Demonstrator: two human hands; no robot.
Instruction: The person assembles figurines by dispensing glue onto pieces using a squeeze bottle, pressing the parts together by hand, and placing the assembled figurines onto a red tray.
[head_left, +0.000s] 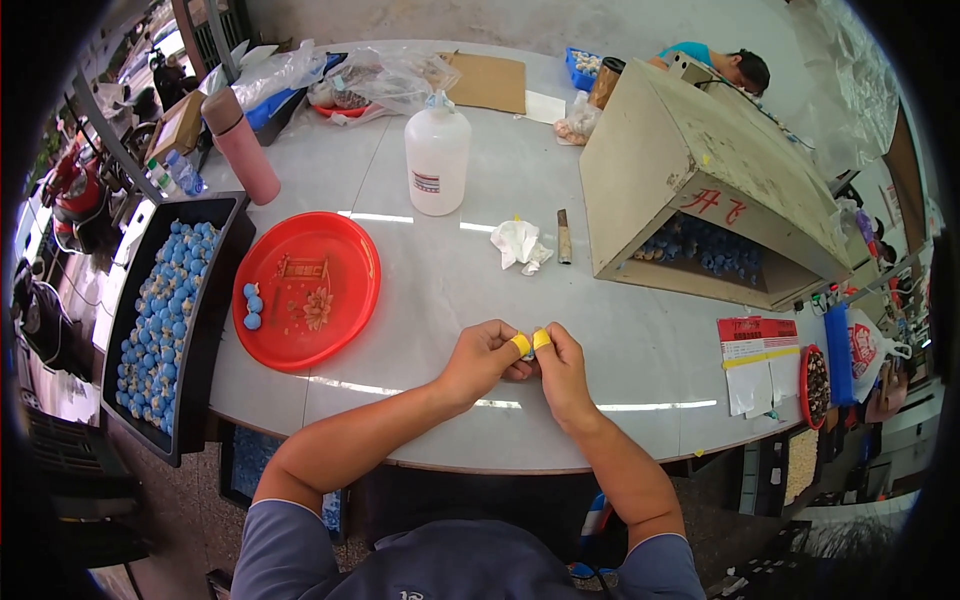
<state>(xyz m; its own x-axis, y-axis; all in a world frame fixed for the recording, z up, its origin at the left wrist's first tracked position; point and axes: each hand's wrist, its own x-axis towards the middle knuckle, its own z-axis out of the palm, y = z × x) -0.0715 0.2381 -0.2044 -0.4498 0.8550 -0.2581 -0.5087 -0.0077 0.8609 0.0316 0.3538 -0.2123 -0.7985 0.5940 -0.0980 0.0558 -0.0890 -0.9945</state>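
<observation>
Over the front middle of the table, my left hand (pixel 486 358) and my right hand (pixel 563 372) meet, thumbs side by side. Yellow tape wraps both thumb tips. Between the fingertips both hands pinch a small blue piece, mostly hidden by the fingers. To the left lies a round red tray (pixel 345 290) with a few small blue balls (pixel 253 306) near its left side. Beyond it, at the table's left edge, a black bin (pixel 222 245) holds many blue balls with pale parts (pixel 165 320).
A white plastic bottle (pixel 438 165), crumpled tissue (pixel 520 246) and a brown stick (pixel 564 237) stand or lie ahead. At right is an open-fronted metal box (pixel 690 150) with blue pieces inside. A pink flask (pixel 240 150) stands far left; a person (pixel 715 65) sits behind the box.
</observation>
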